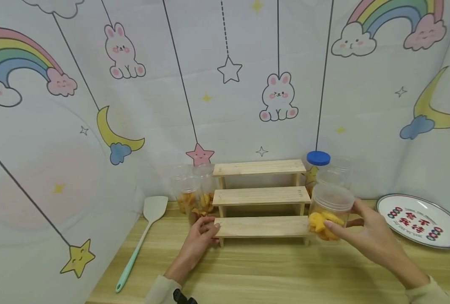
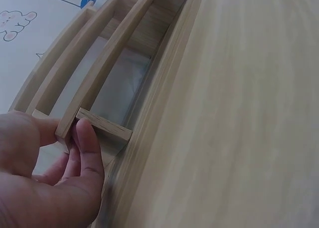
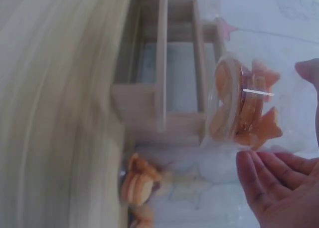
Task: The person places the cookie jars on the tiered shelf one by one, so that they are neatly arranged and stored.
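My right hand (image 1: 371,236) holds a clear plastic jar (image 1: 329,226) by its sides, off the right end of a three-tier wooden stand (image 1: 263,228). Yellow and orange star-shaped pieces and other pieces lie in the jar's lower part. In the right wrist view the jar (image 3: 239,106) appears sideways, between the thumb and the fingers. My left hand (image 1: 197,241) grips the left end of the stand's lowest step. The left wrist view has the thumb and fingers of that hand (image 2: 60,183) round the board's end (image 2: 70,123), beside its leg.
Several clear jars (image 1: 188,198) with orange pieces stand left of the stand. Behind the held jar are a blue-lidded jar (image 1: 318,158) and more clear jars. A spatula (image 1: 149,228) with a mint handle lies left; a white printed plate (image 1: 422,219) leans at the right.
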The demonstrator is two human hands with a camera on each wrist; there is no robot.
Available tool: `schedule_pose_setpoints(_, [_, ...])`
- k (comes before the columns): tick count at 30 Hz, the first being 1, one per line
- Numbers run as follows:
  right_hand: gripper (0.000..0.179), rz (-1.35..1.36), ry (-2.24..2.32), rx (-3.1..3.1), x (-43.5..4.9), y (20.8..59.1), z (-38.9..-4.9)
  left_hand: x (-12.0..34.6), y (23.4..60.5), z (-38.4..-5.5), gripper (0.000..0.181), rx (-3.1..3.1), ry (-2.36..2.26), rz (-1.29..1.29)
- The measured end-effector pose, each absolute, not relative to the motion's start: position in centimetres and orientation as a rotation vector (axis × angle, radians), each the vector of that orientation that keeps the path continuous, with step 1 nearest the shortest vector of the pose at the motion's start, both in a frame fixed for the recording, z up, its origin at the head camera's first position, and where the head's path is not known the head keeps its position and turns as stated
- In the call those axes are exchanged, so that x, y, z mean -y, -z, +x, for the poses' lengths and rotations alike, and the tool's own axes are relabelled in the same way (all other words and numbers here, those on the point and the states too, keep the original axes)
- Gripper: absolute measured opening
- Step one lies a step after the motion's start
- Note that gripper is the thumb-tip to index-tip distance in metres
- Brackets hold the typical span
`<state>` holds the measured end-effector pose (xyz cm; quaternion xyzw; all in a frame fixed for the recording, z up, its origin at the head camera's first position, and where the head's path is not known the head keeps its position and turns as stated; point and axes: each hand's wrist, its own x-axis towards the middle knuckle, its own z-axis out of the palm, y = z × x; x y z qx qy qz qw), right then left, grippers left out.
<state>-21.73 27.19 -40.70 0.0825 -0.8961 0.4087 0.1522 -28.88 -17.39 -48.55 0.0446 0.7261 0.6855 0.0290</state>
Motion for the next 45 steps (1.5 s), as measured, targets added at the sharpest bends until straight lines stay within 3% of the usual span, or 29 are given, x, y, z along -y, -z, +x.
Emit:
schedule_pose_setpoints(12, [0.058, 0.421, -1.249, 2.412, -19.8, 40.2, -25.6, 17.7, 48.7, -29.4, 0.051, -2.239, -2.131, 0.117])
schedule_pose_setpoints(20, [0.068, 0.390, -1.354, 2.362, -16.1, 38.2, -28.2, 17.7, 48.8, -29.1, 0.051, -2.243, -2.132, 0.123])
schedule_pose_setpoints(45, [0.069, 0.419, -1.466, 2.290, -9.5, 34.0, -38.2, 17.3, 48.6, -28.7, 0.052, -2.267, -2.107, 0.121])
